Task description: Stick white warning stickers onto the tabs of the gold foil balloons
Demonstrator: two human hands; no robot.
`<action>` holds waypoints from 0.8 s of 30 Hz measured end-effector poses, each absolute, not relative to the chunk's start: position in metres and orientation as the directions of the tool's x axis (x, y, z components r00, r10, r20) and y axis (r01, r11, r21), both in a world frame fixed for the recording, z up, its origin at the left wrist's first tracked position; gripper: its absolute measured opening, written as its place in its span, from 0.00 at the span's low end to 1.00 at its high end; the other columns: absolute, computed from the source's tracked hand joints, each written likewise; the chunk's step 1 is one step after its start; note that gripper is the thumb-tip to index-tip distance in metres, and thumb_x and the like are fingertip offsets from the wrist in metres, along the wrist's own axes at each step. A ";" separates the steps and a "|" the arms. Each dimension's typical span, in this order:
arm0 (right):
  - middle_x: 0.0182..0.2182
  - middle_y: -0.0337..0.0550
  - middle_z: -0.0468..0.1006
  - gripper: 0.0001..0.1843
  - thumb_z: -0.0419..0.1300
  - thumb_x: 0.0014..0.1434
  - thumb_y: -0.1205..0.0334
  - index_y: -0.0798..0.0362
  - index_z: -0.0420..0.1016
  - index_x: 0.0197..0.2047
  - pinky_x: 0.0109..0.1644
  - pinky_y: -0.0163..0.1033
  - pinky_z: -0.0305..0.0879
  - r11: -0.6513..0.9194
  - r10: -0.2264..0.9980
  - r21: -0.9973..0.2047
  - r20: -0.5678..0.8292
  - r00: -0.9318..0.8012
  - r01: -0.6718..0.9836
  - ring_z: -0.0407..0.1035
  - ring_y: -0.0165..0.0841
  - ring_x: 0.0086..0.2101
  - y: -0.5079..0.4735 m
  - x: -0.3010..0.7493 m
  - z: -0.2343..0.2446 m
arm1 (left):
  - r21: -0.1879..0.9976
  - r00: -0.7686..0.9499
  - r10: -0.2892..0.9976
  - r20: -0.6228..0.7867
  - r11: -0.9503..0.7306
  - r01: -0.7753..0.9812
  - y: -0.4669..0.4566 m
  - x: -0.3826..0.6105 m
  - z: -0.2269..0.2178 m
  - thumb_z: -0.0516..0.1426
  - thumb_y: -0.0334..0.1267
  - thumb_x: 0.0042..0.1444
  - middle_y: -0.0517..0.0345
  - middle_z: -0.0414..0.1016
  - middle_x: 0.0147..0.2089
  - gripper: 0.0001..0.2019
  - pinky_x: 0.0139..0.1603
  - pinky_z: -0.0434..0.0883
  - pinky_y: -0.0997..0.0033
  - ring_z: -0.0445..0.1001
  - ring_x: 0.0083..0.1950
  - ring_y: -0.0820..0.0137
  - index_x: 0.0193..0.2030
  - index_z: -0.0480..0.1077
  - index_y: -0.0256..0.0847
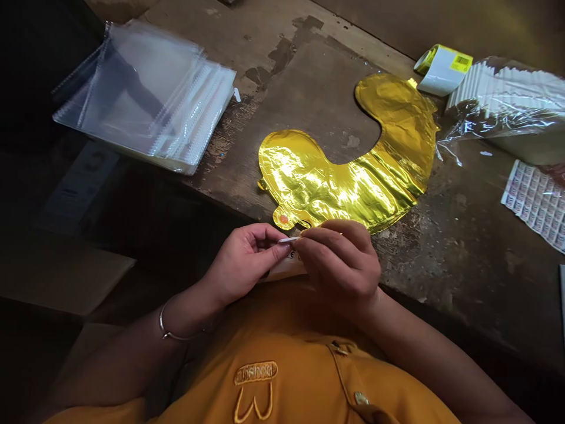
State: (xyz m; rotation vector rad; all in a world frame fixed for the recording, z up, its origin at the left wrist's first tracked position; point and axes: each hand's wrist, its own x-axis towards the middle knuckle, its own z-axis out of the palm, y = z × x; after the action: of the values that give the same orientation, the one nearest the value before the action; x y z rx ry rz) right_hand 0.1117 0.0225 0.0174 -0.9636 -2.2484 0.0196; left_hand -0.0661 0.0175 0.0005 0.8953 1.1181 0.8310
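A flat gold foil balloon (344, 188), curved like a hook, lies on the table with its lower edge at my hands. Between my fingertips is a short white straw (288, 239). My left hand (236, 259) pinches its left end with thumb and forefinger. My right hand (342, 259) is closed around the other end, close against the balloon's lower edge; its fingers hide what else they may grip. Just above my hands, a rounded foil tab (283, 218) with an orange spot sticks out. Below the straw, a pale piece with small dark print is partly covered.
A stack of clear plastic sleeves (145, 100) sits at the table's left edge. On the right are a bag of white straws (507, 94), a rolled yellow-and-white label (445, 69) and a sheet of small stickers (536, 200). Cardboard (66, 274) lies lower left.
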 end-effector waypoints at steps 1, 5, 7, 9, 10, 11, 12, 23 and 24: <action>0.37 0.43 0.81 0.11 0.64 0.54 0.71 0.51 0.74 0.41 0.45 0.44 0.67 0.716 0.652 -0.266 0.586 -0.481 0.646 0.71 0.38 0.40 0.023 0.111 0.018 | 0.901 0.233 0.892 -0.388 0.420 -0.110 0.018 -0.066 0.000 0.64 0.43 0.49 0.59 0.75 0.28 0.11 0.28 0.68 0.77 0.70 0.29 0.74 0.31 0.74 0.36; 0.36 0.46 0.80 0.08 0.64 0.56 0.66 0.53 0.75 0.40 0.46 0.43 0.67 0.630 0.752 -0.346 0.496 -0.435 0.695 0.70 0.36 0.37 0.031 0.106 0.027 | 0.884 0.236 0.885 -0.401 0.441 -0.153 0.018 -0.066 0.000 0.65 0.41 0.49 0.60 0.75 0.28 0.09 0.29 0.68 0.78 0.69 0.28 0.76 0.30 0.73 0.36; 0.34 0.45 0.80 0.04 0.64 0.57 0.65 0.53 0.76 0.38 0.43 0.42 0.68 0.598 0.793 -0.403 0.424 -0.438 0.693 0.69 0.34 0.35 0.033 0.103 0.030 | 0.880 0.239 0.886 -0.396 0.441 -0.175 0.019 -0.066 0.000 0.65 0.39 0.48 0.61 0.75 0.28 0.08 0.31 0.69 0.79 0.70 0.29 0.77 0.29 0.74 0.37; 0.32 0.42 0.80 0.01 0.63 0.57 0.66 0.52 0.76 0.35 0.40 0.40 0.68 0.593 0.800 -0.429 0.413 -0.436 0.681 0.68 0.33 0.33 0.033 0.103 0.030 | 0.878 0.239 0.888 -0.392 0.439 -0.190 0.019 -0.065 0.000 0.65 0.38 0.48 0.62 0.76 0.28 0.07 0.33 0.70 0.79 0.71 0.30 0.77 0.29 0.74 0.37; 0.32 0.41 0.81 0.01 0.63 0.57 0.67 0.51 0.76 0.34 0.40 0.40 0.67 0.599 0.794 -0.423 0.427 -0.434 0.680 0.68 0.33 0.33 0.032 0.103 0.029 | 0.877 0.238 0.889 -0.391 0.438 -0.196 0.019 -0.065 0.000 0.65 0.37 0.48 0.61 0.76 0.29 0.07 0.34 0.70 0.79 0.71 0.31 0.76 0.29 0.74 0.37; 0.32 0.41 0.81 0.02 0.63 0.57 0.68 0.51 0.76 0.34 0.40 0.40 0.67 0.611 0.781 -0.405 0.447 -0.436 0.680 0.68 0.33 0.33 0.030 0.104 0.027 | 0.876 0.237 0.889 -0.391 0.439 -0.202 0.019 -0.065 0.000 0.65 0.37 0.48 0.61 0.77 0.29 0.07 0.35 0.71 0.79 0.72 0.32 0.76 0.30 0.74 0.37; 0.33 0.41 0.81 0.04 0.63 0.56 0.69 0.51 0.75 0.35 0.41 0.41 0.67 0.635 0.758 -0.376 0.471 -0.451 0.675 0.68 0.33 0.34 0.029 0.106 0.024 | 0.873 0.238 0.888 -0.393 0.441 -0.208 0.019 -0.065 -0.001 0.65 0.38 0.48 0.61 0.77 0.30 0.07 0.36 0.71 0.78 0.72 0.32 0.76 0.31 0.75 0.37; 0.35 0.44 0.80 0.07 0.60 0.57 0.72 0.54 0.73 0.39 0.36 0.39 0.65 0.821 0.510 -0.126 0.599 -0.617 0.557 0.69 0.32 0.33 0.032 0.113 0.012 | 0.848 0.246 0.871 -0.425 0.478 -0.229 0.017 -0.067 -0.004 0.67 0.42 0.47 0.59 0.77 0.30 0.11 0.32 0.70 0.77 0.72 0.31 0.75 0.32 0.75 0.37; 0.35 0.44 0.80 0.07 0.60 0.57 0.72 0.54 0.73 0.39 0.37 0.39 0.65 0.823 0.507 -0.122 0.598 -0.621 0.554 0.70 0.32 0.33 0.032 0.113 0.011 | 0.848 0.253 0.873 -0.416 0.473 -0.238 0.017 -0.067 -0.004 0.66 0.41 0.48 0.59 0.78 0.31 0.11 0.35 0.71 0.77 0.73 0.33 0.74 0.33 0.75 0.37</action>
State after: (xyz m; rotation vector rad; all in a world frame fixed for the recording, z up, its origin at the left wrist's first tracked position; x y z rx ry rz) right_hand 0.1130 0.0324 0.0113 -0.7750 -2.3640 -0.0973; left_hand -0.0667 0.0165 -0.0040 0.7440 1.0449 0.8582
